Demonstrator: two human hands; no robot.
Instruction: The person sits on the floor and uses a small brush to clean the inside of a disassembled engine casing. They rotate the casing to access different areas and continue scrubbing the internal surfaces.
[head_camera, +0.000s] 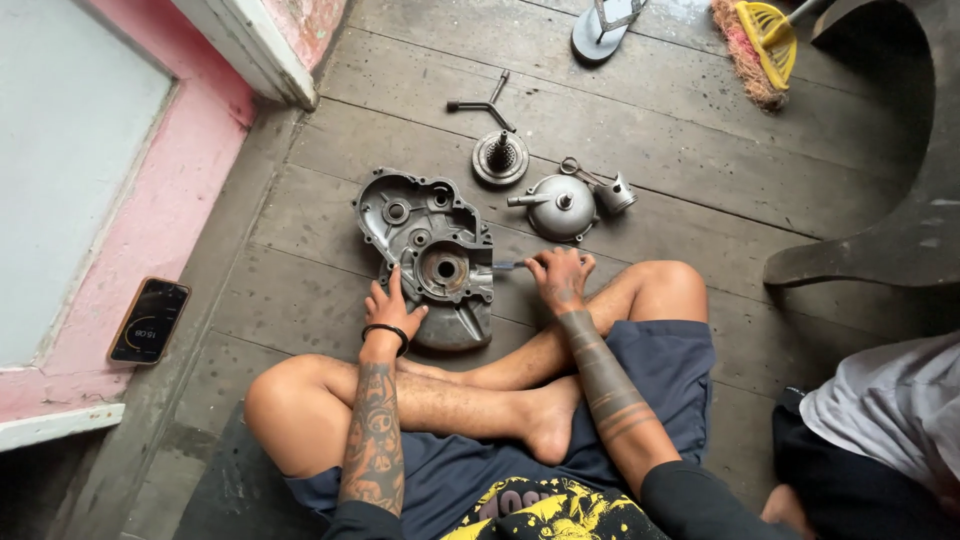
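You are sitting cross-legged on the wooden floor (700, 160) with a grey metal engine cover (432, 255) lying flat in front of your shins. Your left hand (392, 308) is resting on the lower left edge of that cover, fingers spread and flat, so its grip is open and pressing rather than clasping. Your right hand (560, 277) is sitting just beside the cover's right edge, its grip closed around a small tool (510, 266) whose thin metal tip is pointing at the cover's side, near the round central bore.

Beyond the cover, a round domed metal part (560, 205) is lying on the floor, with a piston (612, 192) just beside it. A toothed round part (500, 158) is standing near these, and a bent metal lever (484, 102) is lying farther out.

A phone (150, 320) is lying at your left on the pink sill. A sandal (603, 28) and a yellow broom (760, 40) are sitting at the far edge, well apart from the parts. Another person's clothed leg (885, 430) is showing at your right.
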